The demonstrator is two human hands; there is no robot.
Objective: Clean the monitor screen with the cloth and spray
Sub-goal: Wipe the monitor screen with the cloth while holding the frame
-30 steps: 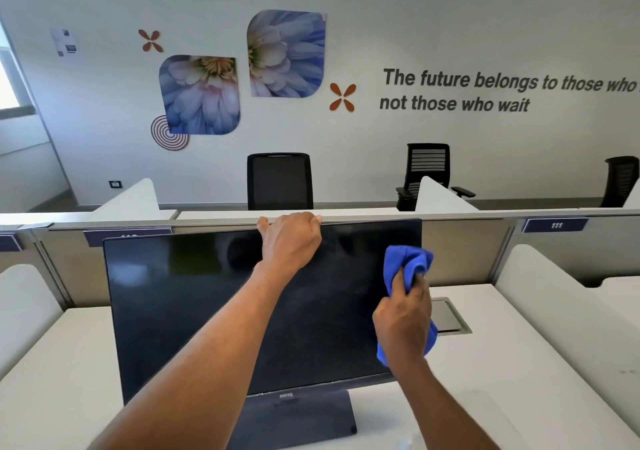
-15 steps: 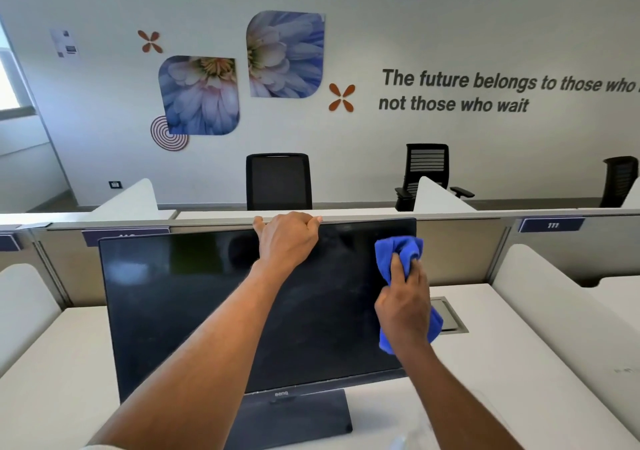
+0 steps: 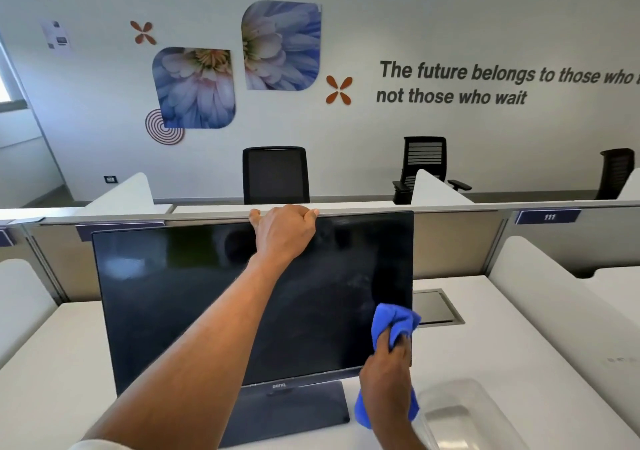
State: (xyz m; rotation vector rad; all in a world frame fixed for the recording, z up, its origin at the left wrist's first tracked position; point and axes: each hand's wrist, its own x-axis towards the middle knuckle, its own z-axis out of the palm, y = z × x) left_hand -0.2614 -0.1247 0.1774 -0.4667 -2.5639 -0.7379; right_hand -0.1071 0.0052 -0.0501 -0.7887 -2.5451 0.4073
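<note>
Two hands | left hand point(image 3: 284, 233) grips monitor point(image 3: 194, 304) top | cloth point(image 3: 393, 321) in right fingers point(image 3: 398, 345)

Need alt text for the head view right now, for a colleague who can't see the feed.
A person's right hand presses a bunched blue cloth against the lower right corner of a dark monitor, while the left hand grips its top edge. The monitor stands on a white desk in an office, with a clear plastic container at its right.
</note>
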